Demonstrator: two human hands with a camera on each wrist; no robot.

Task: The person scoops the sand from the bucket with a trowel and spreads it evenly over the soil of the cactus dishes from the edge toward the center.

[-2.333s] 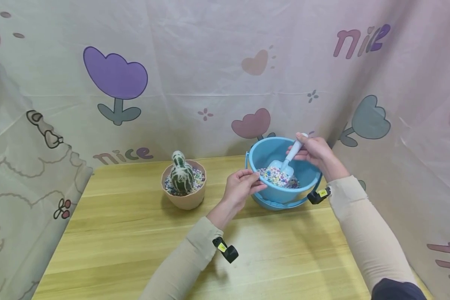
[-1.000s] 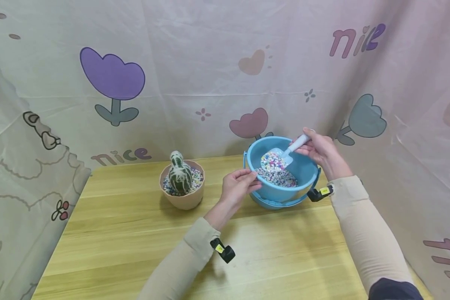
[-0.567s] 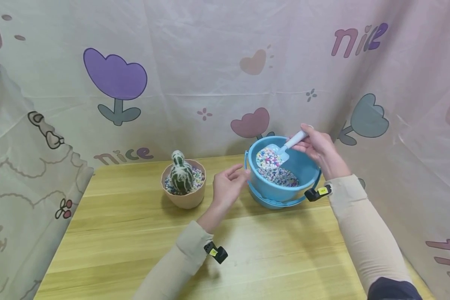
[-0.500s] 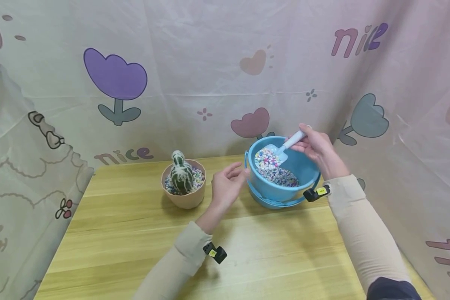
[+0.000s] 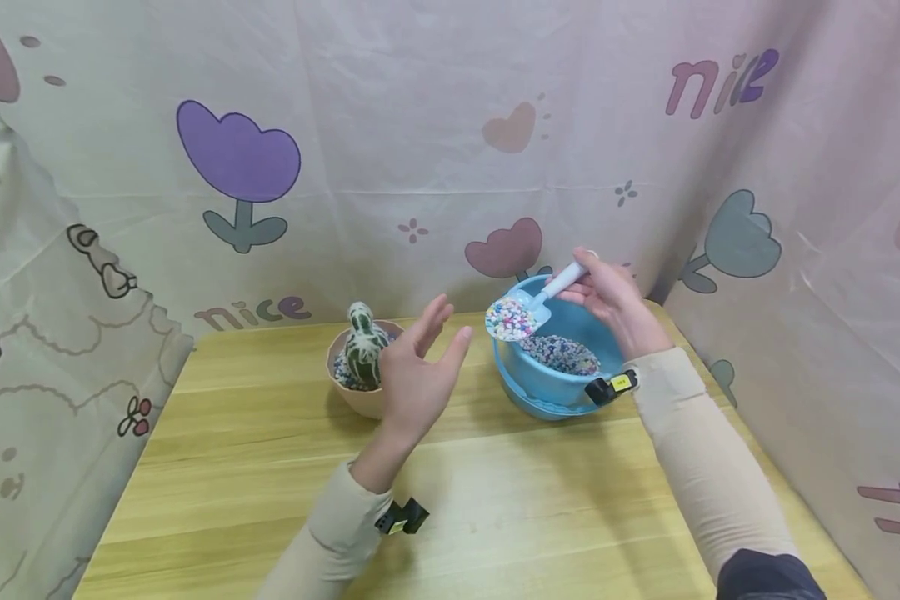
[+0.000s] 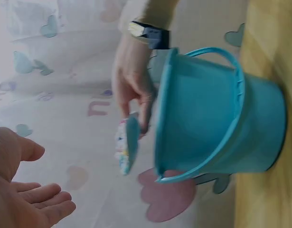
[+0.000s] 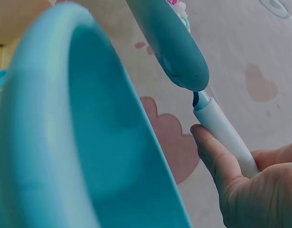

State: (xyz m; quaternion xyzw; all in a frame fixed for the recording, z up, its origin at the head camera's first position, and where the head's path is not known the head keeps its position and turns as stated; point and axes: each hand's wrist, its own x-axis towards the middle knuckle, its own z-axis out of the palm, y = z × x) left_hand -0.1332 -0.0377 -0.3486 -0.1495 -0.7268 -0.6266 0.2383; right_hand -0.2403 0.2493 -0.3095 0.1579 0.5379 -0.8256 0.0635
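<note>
My right hand (image 5: 617, 302) grips the white handle of a small light-blue shovel (image 5: 567, 277) heaped with colourful pebbles (image 5: 512, 318). The shovel's scoop is over the left rim of a blue bucket (image 5: 551, 387), and in the left wrist view it shows just above the bucket mouth. More pebbles (image 5: 562, 354) lie in the bucket. My left hand (image 5: 416, 383) is raised with fingers extended and thumb apart, touching nothing. It is in front of a peach flowerpot (image 5: 360, 402) and hides its right part. In the pot stands a green-and-white cactus (image 5: 363, 348) among pebbles.
Pot and bucket stand side by side near the back of a wooden table (image 5: 487, 500). A printed cloth (image 5: 390, 125) hangs behind and along both sides. The bucket's handle (image 6: 226, 137) hangs down along its outer side.
The pebble-filled shovel has risen out of the bucket and moved left to its rim. My left hand has let go of the bucket rim, moved left towards the pot and spread its fingers.
</note>
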